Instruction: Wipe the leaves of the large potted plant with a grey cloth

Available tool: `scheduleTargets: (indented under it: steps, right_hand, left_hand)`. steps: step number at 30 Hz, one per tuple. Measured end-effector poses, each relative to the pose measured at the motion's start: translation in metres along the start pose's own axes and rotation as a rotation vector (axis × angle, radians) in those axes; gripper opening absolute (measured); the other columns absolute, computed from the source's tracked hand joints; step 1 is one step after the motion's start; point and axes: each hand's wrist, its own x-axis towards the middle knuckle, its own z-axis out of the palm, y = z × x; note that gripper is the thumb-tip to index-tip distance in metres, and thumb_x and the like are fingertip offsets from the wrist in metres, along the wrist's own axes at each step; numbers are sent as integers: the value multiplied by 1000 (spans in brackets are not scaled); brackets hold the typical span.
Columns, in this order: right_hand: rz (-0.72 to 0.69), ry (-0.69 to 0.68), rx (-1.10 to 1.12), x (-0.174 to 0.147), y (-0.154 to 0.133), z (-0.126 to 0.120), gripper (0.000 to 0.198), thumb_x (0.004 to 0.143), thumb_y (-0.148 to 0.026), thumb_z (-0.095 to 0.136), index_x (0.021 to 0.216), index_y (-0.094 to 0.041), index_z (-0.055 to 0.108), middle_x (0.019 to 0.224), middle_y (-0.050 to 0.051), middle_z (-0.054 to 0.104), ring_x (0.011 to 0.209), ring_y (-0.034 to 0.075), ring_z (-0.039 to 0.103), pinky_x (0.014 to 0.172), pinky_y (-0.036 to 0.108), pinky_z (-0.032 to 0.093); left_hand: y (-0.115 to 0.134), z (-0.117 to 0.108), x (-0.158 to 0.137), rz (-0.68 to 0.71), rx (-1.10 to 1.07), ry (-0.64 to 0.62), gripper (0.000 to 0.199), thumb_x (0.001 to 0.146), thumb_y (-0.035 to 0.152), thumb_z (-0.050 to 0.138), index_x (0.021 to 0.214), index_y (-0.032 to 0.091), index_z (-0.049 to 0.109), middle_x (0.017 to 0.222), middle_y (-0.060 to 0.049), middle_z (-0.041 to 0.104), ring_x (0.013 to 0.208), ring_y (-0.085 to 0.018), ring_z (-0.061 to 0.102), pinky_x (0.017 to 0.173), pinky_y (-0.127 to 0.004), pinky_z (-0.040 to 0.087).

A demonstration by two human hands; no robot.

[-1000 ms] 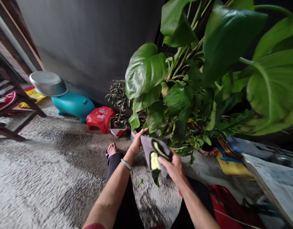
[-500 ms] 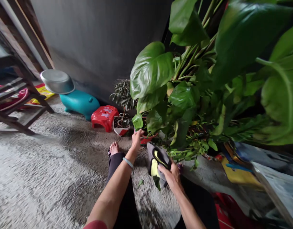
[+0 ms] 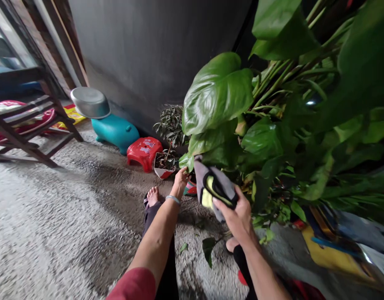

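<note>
My left hand [image 3: 181, 180], with a pale bangle at the wrist, reaches to the plant's low edge. Its fingers are closed at the base of a small green leaf [image 3: 186, 161], just above a red patterned pot [image 3: 190, 188]. In my right hand [image 3: 240, 214] is a folded grey cloth [image 3: 217, 183] with black edging and a yellow-green side. The cloth is close to the small leaf; whether they touch I cannot tell. Over both hands spreads the large-leaved plant [image 3: 217, 93].
Along the dark wall stand a potted shrub [image 3: 170, 129], a red plastic stool [image 3: 144, 151] and a teal animal-shaped seat [image 3: 115, 130] bearing a metal basin [image 3: 90, 102]. A wooden chair [image 3: 32, 118] stands left. Fallen leaves [image 3: 208, 250] lie on the rough concrete floor.
My right hand has lifted the cloth up toward the small leaf. My left hand stays at that leaf. The view has shifted, so the scene sits further right.
</note>
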Motion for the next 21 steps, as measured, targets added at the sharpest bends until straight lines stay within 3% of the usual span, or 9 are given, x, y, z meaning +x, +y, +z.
scheduleTargets:
  steps: [2, 4, 6, 9, 11, 13, 16, 19, 21]
  right_hand:
    - [-35, 85, 8, 25, -5, 22, 53, 69, -48, 76, 114, -21, 72, 104, 9, 79, 98, 30, 73, 92, 44, 58]
    - [16, 89, -26, 36, 3, 45, 54, 70, -45, 72, 116, -19, 70, 105, 11, 79, 102, 31, 72, 94, 45, 57]
    - [123, -31, -105, 31, 17, 57, 51, 65, -38, 71, 113, -20, 71, 100, 10, 79, 99, 32, 73, 91, 45, 57]
    - [209, -237, -160, 9, 30, 47, 44, 58, -31, 73, 101, -23, 74, 88, 6, 79, 86, 31, 74, 82, 42, 58]
    - [165, -171, -122, 4, 24, 31, 45, 61, -38, 74, 103, -22, 73, 91, 6, 79, 86, 30, 74, 82, 42, 58]
    - [79, 8, -99, 14, 10, 22, 54, 66, -49, 73, 111, -19, 71, 100, 10, 79, 94, 31, 73, 89, 44, 57]
    - [-24, 180, -98, 46, -7, 36, 63, 67, -52, 71, 118, -14, 69, 113, 17, 77, 106, 34, 71, 99, 47, 54]
    - [80, 106, -143, 57, 1, 65, 57, 64, -40, 71, 116, -16, 70, 117, 17, 77, 113, 34, 70, 103, 47, 52]
    - [191, -6, -183, 41, 16, 73, 49, 56, -32, 74, 104, -22, 73, 103, 11, 80, 103, 34, 73, 95, 46, 56]
  left_hand:
    - [2, -1, -5, -36, -17, 38, 24, 68, 32, 79, 77, 20, 61, 62, 3, 57, 65, -14, 58, 76, -31, 51]
    - [6, -5, -12, -62, -23, 51, 22, 66, 26, 78, 76, 20, 60, 65, 3, 58, 64, -13, 57, 74, -31, 52]
    - [10, -10, -18, -73, -19, 48, 21, 63, 23, 77, 75, 19, 60, 67, 2, 61, 64, -13, 58, 72, -30, 52]
    - [16, -15, -23, -70, -1, 48, 20, 61, 17, 75, 74, 18, 61, 69, 1, 65, 68, -15, 61, 71, -29, 51]
    - [18, -16, -24, -74, 24, 53, 18, 62, 14, 74, 76, 17, 63, 72, 0, 67, 70, -16, 63, 73, -30, 51]
    - [19, -15, -26, -90, 56, 51, 15, 66, 12, 73, 77, 16, 65, 73, -2, 68, 70, -16, 63, 76, -33, 52]
    - [17, -15, -28, -113, 104, 36, 8, 71, 11, 72, 77, 13, 67, 75, -7, 70, 71, -18, 64, 77, -37, 52]
    - [17, -19, -26, -103, 139, 35, 5, 73, 13, 73, 76, 12, 69, 75, -8, 69, 73, -20, 65, 76, -38, 53]
    - [17, -24, -21, -80, 153, 37, 8, 73, 15, 76, 74, 14, 68, 71, -6, 67, 72, -21, 65, 75, -39, 54]
